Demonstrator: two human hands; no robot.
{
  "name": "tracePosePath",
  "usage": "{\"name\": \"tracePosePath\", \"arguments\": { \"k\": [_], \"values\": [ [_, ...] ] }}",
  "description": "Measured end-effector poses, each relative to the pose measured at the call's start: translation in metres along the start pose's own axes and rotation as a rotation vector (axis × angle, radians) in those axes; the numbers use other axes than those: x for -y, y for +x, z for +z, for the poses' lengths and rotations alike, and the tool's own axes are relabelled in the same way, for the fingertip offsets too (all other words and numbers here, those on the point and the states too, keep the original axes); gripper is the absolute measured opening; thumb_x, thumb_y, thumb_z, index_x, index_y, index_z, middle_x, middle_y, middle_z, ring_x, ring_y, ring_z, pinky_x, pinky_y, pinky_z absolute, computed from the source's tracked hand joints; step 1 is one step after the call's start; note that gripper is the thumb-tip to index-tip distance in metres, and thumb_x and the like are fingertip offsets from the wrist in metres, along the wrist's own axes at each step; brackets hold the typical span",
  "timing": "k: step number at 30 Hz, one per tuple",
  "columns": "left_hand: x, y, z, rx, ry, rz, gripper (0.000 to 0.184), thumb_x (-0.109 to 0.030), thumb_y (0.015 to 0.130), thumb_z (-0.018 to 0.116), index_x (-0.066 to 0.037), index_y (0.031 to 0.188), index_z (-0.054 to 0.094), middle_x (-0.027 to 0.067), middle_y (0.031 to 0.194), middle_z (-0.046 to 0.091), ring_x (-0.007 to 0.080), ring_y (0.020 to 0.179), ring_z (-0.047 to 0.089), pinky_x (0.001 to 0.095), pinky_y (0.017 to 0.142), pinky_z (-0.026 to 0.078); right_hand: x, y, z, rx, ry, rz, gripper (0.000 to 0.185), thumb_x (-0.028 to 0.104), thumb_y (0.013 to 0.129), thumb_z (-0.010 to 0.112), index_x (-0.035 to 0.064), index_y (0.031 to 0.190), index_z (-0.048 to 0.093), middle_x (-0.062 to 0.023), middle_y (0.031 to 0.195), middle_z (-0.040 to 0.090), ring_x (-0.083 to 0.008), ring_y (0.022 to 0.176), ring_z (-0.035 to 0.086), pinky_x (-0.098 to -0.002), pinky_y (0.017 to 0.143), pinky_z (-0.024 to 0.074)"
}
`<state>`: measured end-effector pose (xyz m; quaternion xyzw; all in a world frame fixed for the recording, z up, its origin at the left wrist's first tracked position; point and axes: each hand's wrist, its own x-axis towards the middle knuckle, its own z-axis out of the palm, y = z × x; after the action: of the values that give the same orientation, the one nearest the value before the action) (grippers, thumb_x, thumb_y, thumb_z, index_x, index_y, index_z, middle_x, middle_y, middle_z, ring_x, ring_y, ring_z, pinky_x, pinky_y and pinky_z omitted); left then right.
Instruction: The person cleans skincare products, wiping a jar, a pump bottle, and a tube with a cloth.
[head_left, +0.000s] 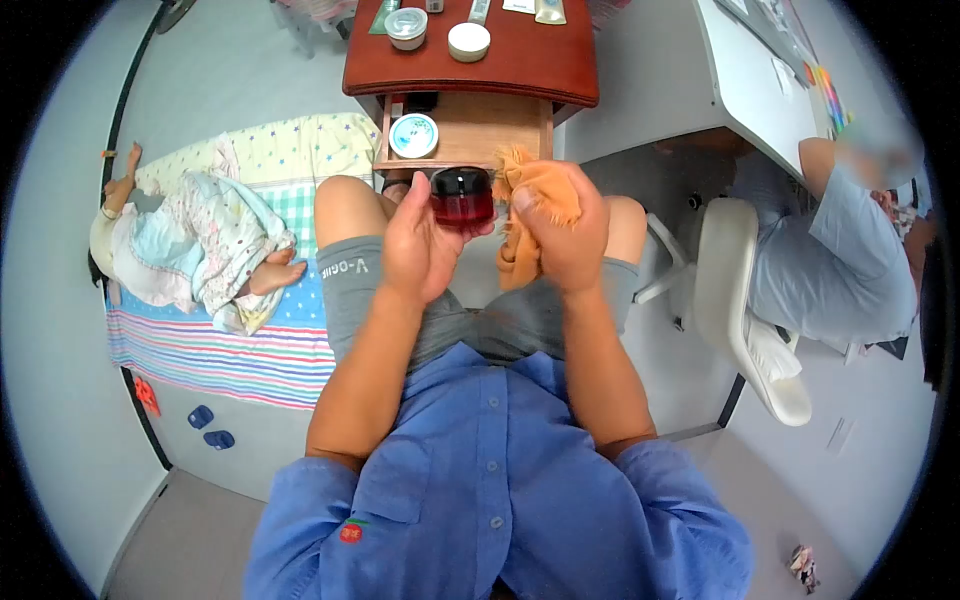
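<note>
My left hand is closed round a dark red cosmetic jar with a black lid, held upright above my lap. Just to its right, my right hand grips a bunched orange cloth with frayed edges, part of it hanging below the fist. Jar and cloth are close together; whether they touch I cannot tell. Beyond the hands an open wooden drawer holds a round tub with a white and blue lid at its left side.
On the red-brown cabinet top stand a clear-lidded tub, a white-lidded jar and tubes. A person lies under a blanket on the left mat. Another person sits on a white chair at the right desk.
</note>
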<state>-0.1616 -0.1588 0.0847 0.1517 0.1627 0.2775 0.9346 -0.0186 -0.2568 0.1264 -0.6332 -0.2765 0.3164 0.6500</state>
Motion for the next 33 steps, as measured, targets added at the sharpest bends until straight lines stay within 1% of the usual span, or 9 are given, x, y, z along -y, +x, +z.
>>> {"name": "tracePosePath", "arguments": {
  "k": [1, 3, 7, 12, 19, 21, 26, 30, 33],
  "values": [
    [-0.001, -0.001, 0.008, -0.005, -0.003, -0.002, 0.046, -0.038, 0.111, 0.039, -0.002, 0.139, 0.051, 0.0148, 0.126, 0.065, 0.0256, 0.111, 0.065, 0.042, 0.094, 0.054, 0.0, -0.002, 0.004, 0.001, -0.002, 0.006, 0.034, 0.016, 0.082, 0.081, 0.0032, 0.111, 0.069, -0.0111, 0.097, 0.074, -0.0191, 0.086, 0.069, -0.0327, 0.077, 0.0549],
    [0.001, -0.001, 0.018, -0.148, 0.011, -0.016, 0.045, -0.037, 0.11, 0.043, -0.002, 0.138, 0.052, 0.0141, 0.129, 0.064, 0.0243, 0.113, 0.064, 0.0397, 0.093, 0.053, 0.0, -0.007, 0.011, -0.02, -0.581, -0.649, 0.04, 0.017, 0.077, 0.083, 0.0048, 0.112, 0.068, -0.0161, 0.106, 0.071, -0.0303, 0.095, 0.069, -0.0391, 0.085, 0.0539],
    [0.013, -0.014, 0.01, -0.029, 0.255, -0.047, 0.041, -0.034, 0.11, 0.048, -0.002, 0.135, 0.052, 0.008, 0.123, 0.064, 0.0163, 0.112, 0.063, 0.0319, 0.097, 0.051, -0.004, -0.01, 0.015, -0.07, -0.469, -0.651, 0.039, 0.018, 0.073, 0.085, 0.0069, 0.107, 0.07, -0.0175, 0.105, 0.07, -0.0352, 0.096, 0.068, -0.0415, 0.086, 0.0538],
    [0.019, -0.021, 0.021, 0.026, 0.387, -0.043, 0.041, -0.031, 0.106, 0.055, 0.0, 0.133, 0.051, 0.0076, 0.116, 0.066, 0.0158, 0.114, 0.064, 0.0349, 0.099, 0.053, 0.007, 0.013, -0.007, 0.081, 0.116, 0.125, 0.036, 0.016, 0.079, 0.086, 0.0031, 0.108, 0.069, -0.0069, 0.098, 0.074, -0.0143, 0.091, 0.069, -0.0306, 0.079, 0.056],
    [0.014, -0.01, 0.019, 0.062, 0.003, -0.056, 0.051, -0.04, 0.11, 0.044, 0.002, 0.139, 0.052, 0.015, 0.134, 0.062, 0.025, 0.128, 0.059, 0.0404, 0.11, 0.047, 0.004, -0.009, 0.015, 0.032, -0.493, -0.683, 0.049, 0.017, 0.073, 0.087, 0.0061, 0.117, 0.066, -0.0164, 0.111, 0.069, -0.0253, 0.098, 0.07, -0.0344, 0.082, 0.0553],
    [0.016, -0.014, 0.019, 0.002, 0.048, -0.08, 0.054, -0.043, 0.111, 0.038, 0.002, 0.139, 0.051, 0.0152, 0.134, 0.062, 0.0255, 0.126, 0.06, 0.0399, 0.109, 0.047, 0.001, -0.007, 0.011, 0.007, -0.49, -0.679, 0.046, 0.018, 0.073, 0.087, 0.005, 0.112, 0.068, -0.0152, 0.105, 0.071, -0.0244, 0.093, 0.071, -0.0343, 0.08, 0.0554],
    [0.033, -0.016, 0.011, -0.001, 0.384, -0.076, 0.051, -0.038, 0.112, 0.037, 0.002, 0.14, 0.05, 0.0125, 0.129, 0.064, 0.0214, 0.115, 0.065, 0.0374, 0.098, 0.053, -0.002, 0.01, -0.005, -0.109, -0.119, -0.054, 0.033, 0.017, 0.073, 0.087, 0.0045, 0.099, 0.071, -0.0123, 0.09, 0.074, -0.0248, 0.082, 0.072, -0.0347, 0.076, 0.0558],
    [0.034, -0.01, 0.007, -0.063, 0.526, -0.032, 0.05, -0.036, 0.111, 0.041, 0.002, 0.143, 0.049, 0.0099, 0.128, 0.063, 0.0184, 0.114, 0.065, 0.036, 0.097, 0.052, 0.004, 0.013, 0.001, -0.062, -0.163, -0.071, 0.032, 0.018, 0.075, 0.087, 0.0039, 0.099, 0.07, -0.0114, 0.093, 0.074, -0.0226, 0.084, 0.072, -0.033, 0.075, 0.0557],
    [0.032, -0.01, -0.001, -0.095, 0.63, 0.028, 0.051, -0.036, 0.111, 0.043, 0.002, 0.145, 0.047, 0.0101, 0.132, 0.062, 0.0181, 0.118, 0.062, 0.0351, 0.1, 0.05, 0.007, 0.007, 0.011, 0.053, -0.499, -0.563, 0.033, 0.02, 0.077, 0.087, 0.003, 0.1, 0.07, -0.0096, 0.095, 0.075, -0.0186, 0.084, 0.071, -0.0315, 0.075, 0.0555]
  ]
}}
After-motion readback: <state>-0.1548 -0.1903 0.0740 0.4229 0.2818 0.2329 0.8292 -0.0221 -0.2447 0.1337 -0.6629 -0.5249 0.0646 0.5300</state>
